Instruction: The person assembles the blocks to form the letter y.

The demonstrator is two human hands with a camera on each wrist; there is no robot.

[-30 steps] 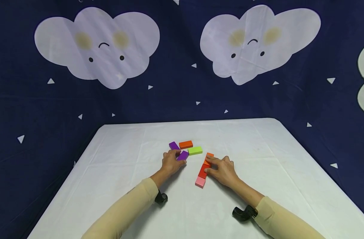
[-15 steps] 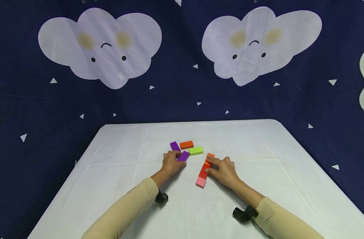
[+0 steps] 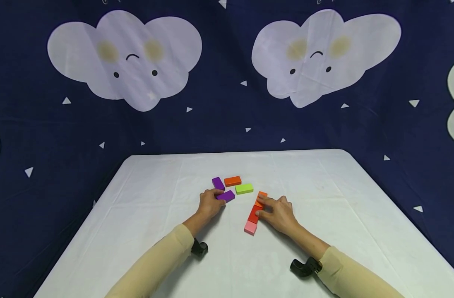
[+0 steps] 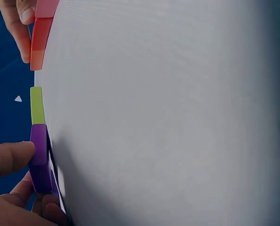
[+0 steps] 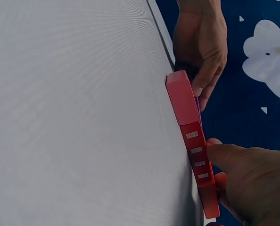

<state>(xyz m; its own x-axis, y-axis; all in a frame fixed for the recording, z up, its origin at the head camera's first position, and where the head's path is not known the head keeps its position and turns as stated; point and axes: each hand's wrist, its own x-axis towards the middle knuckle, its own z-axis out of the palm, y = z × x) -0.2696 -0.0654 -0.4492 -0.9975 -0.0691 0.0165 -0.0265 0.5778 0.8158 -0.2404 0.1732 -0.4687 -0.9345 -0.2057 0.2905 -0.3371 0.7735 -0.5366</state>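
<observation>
In the head view, my left hand (image 3: pixel 210 202) pinches a purple block (image 3: pixel 225 196) between thumb and fingers, left of a lime green block (image 3: pixel 244 188). The left wrist view shows the thumb on one face of that purple block (image 4: pixel 38 157) and fingertips around its end. My right hand (image 3: pixel 279 211) grips a row of end-to-end blocks, its thumb at the red block (image 3: pixel 254 214) and its index finger over the orange block (image 3: pixel 262 197). A pink block (image 3: pixel 250 227) forms the row's near end. Small white marks line the red block's side (image 5: pixel 196 150) in the right wrist view.
Behind the left hand lie another purple block (image 3: pixel 218 183) and a dark orange block (image 3: pixel 232 181). A white cloth covers the table (image 3: pixel 167 174). A dark blue cloud-print curtain (image 3: pixel 219 124) hangs beyond the table's far edge.
My left hand has shifted slightly left, and the purple block in it has turned to lie more crosswise, farther from the row. The right hand and its row stay in place.
</observation>
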